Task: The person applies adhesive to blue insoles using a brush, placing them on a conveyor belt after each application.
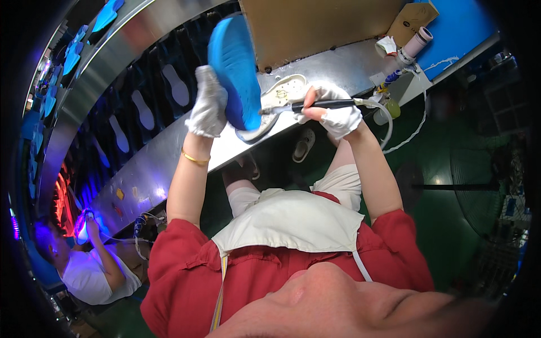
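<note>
A metal bench (135, 172) runs underneath the blue sole (234, 73), with a dark rack of pale soles (176, 84) to the left of it and a brown board (321, 28) to its right. You hold the blue sole up off the bench in your gloved left hand (208, 104), closed on its left edge; some of those fingers are hidden behind it, so you can't tell how they wrap. That grip seems chosen to leave its right edge free. There, your right hand (332, 110) pinches a black brush (321, 105) like a pen, thumb and finger bare, probably for finer control. The brush's tip meets or nearly meets that edge; contact isn't clear. A pale hose (389, 121) curves from the brush's back end, loose enough, it seems, not to tug. A patterned pale sole (290, 87) lies on the bench, partly covered by the blue sole. Far to its lower left, a co-worker (98, 276) sits.
</note>
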